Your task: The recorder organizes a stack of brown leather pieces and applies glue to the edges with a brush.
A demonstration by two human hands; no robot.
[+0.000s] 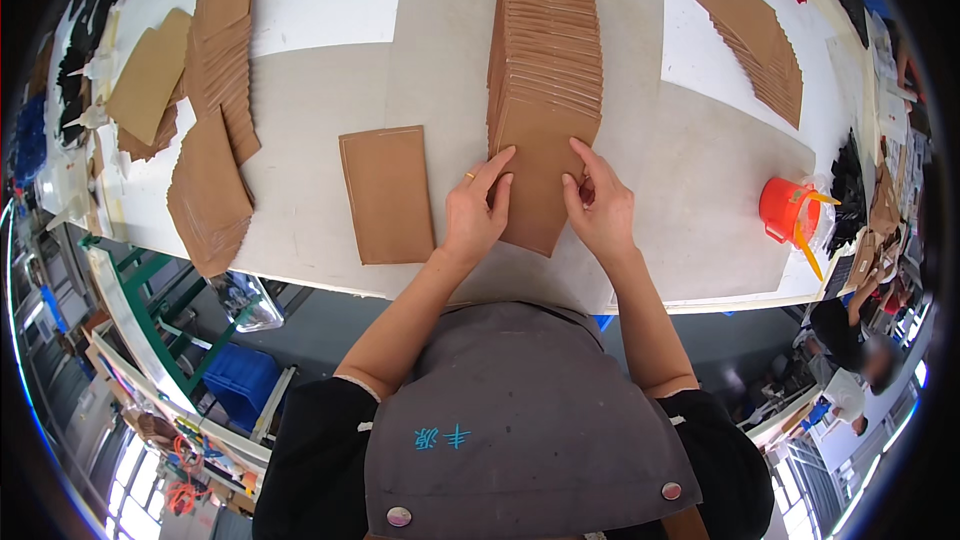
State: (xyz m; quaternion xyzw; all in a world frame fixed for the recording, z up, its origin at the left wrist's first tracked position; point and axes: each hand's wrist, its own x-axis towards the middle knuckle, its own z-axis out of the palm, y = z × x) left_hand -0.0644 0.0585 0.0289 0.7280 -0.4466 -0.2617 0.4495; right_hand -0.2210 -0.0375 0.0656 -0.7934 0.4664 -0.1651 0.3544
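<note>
A long row of overlapping brown leather-like panels (551,37) runs away from me along the middle of the table. Its nearest brown panel (536,202) lies on top and points towards me at a slight tilt. My left hand (476,206) has thumb and index finger on this panel's left edge. On its right edge are the fingertips of my right hand (602,202), with the other fingers curled underneath. Left of my hands, apart from the row, a small pile of matching brown panels (388,195) lies flat.
Fanned brown panels (217,52) cover the table's left side; another fanned stack (757,37) lies at the far right. An orange-red cup (784,206) with yellow-handled tools stands near the right edge. Grey sheets (322,105) partly cover the white tabletop. Other people (847,397) are at right.
</note>
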